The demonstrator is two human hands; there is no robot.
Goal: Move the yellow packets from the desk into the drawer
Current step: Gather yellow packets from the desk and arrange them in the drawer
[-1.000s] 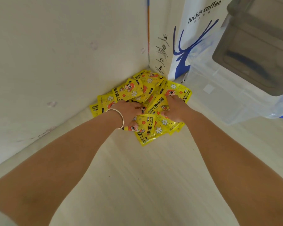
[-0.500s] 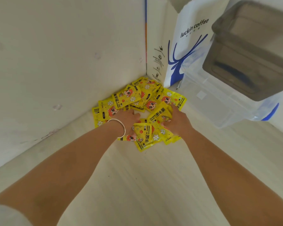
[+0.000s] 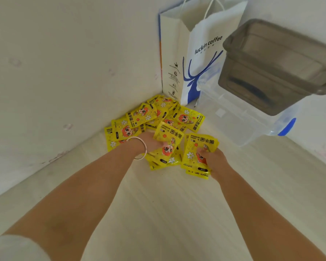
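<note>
Several yellow hand-warmer packets (image 3: 154, 113) lie heaped in the back corner of the pale desk (image 3: 167, 213), against the wall. My left hand (image 3: 152, 143), with a bangle on its wrist, grips a bunch of packets (image 3: 167, 136) lifted off the heap. My right hand (image 3: 214, 157) grips another bunch of yellow packets (image 3: 198, 147), held a little nearer and to the right. No drawer is in view.
A white and blue paper coffee bag (image 3: 196, 59) stands upright in the corner behind the heap. To its right sits a clear plastic box (image 3: 239, 125) with a grey lidded container (image 3: 277, 66) on top. Walls close the left and back.
Both hands closed on packets and drew them up and toward me, off the heap. The right hand's bunch moved right. The camera tilted up, showing more of the bag.
</note>
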